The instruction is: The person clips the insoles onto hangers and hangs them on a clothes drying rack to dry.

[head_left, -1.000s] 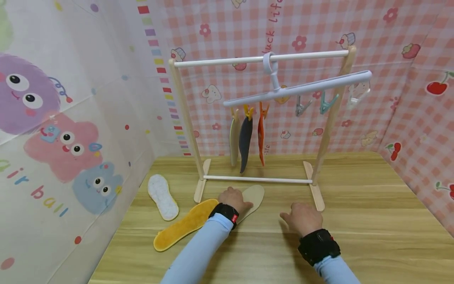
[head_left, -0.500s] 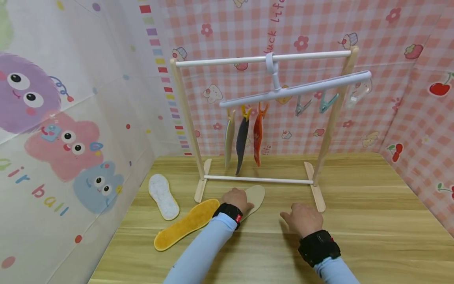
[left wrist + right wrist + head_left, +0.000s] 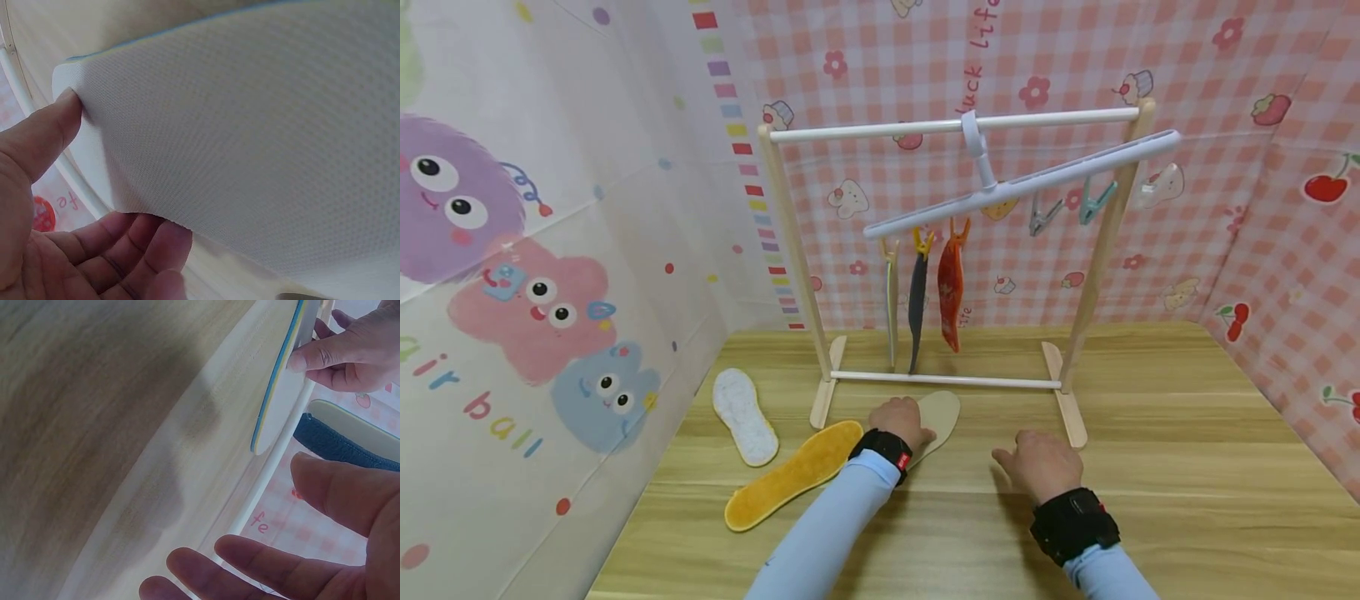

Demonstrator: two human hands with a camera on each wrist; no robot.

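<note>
My left hand (image 3: 901, 421) holds a cream insole (image 3: 942, 412) near the middle of the table. In the left wrist view the thumb presses on the insole (image 3: 237, 137) while the other fingers lie along its opposite edge. The right wrist view shows the insole's thin blue-and-yellow layered edge (image 3: 279, 372). Apart from it, to the right, my right hand (image 3: 1045, 465) hovers low over the table with relaxed, spread fingers and holds nothing. Left of my left hand lie an orange-yellow insole (image 3: 796, 477) and a white fluffy one (image 3: 745, 417).
A wooden rack (image 3: 790, 250) with white bars stands behind the hands. From it hangs a tilted pale hanger (image 3: 1037, 182), with cream (image 3: 892, 308), dark grey (image 3: 917, 304) and orange (image 3: 951, 296) insoles clipped at its lower left. Grey (image 3: 1041, 218) and teal clips (image 3: 1097, 202) hang at right.
The hanger has tilted further, its right end rising, and the clipped insoles have swung and turned. My left hand has shifted slightly right along the insole. My right hand has stayed put.
</note>
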